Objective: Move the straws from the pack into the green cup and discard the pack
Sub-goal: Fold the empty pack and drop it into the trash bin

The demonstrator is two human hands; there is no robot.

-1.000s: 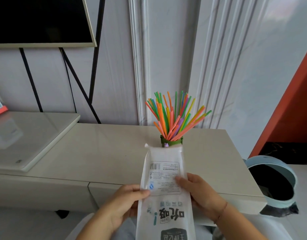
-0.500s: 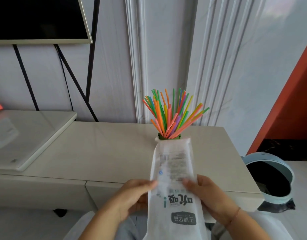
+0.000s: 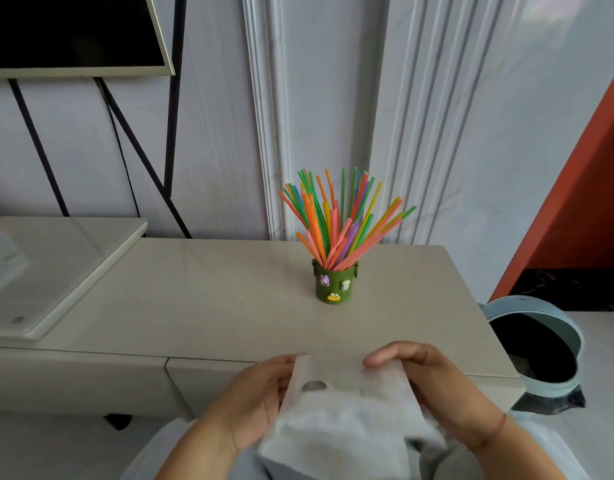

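Straws (image 3: 336, 221) in orange, green, yellow, pink and purple stand fanned out in the green cup (image 3: 334, 284), which sits upright on the beige table (image 3: 201, 299) near its back edge, towards the right; largest in view, the table runs across the middle, with a pale blue bin (image 3: 537, 351) on the floor just beside its right end, its dark mouth open upward; low in front, the empty white pack (image 3: 343, 410) is blurred and held between both hands, near the table's front edge and well apart from the cup; the left hand (image 3: 253, 407) grips the pack's left side; the right hand (image 3: 433, 379) holds its right side, fingers (image 3: 385, 358) curled over the top edge; small figures decorate the cup's front.
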